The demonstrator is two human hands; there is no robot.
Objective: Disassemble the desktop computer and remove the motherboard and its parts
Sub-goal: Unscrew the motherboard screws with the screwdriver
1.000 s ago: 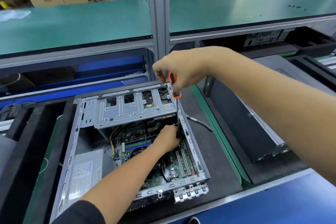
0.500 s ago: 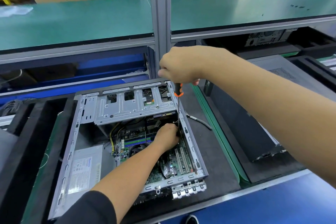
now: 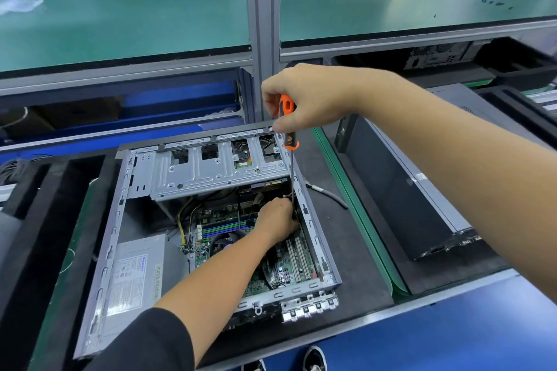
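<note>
Right hand (image 3: 307, 99) gripping orange screwdriver (image 3: 287, 123) upright, left hand (image 3: 278, 220) curled at its tip inside open computer case (image 3: 313, 232), grasp unclear, power supply (image 3: 135, 277) label unreadable.

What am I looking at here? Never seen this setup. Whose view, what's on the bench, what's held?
One picture, from a camera worn on a person's head, looking down at their own two bare hands. No robot. An open PC case lies on its side on a dark mat, with the motherboard and power supply showing inside. The right hand grips an orange screwdriver, its shaft pointing down into the case. The left hand reaches in by the tip; what it holds is hidden. A closed case lies to the right.
</note>
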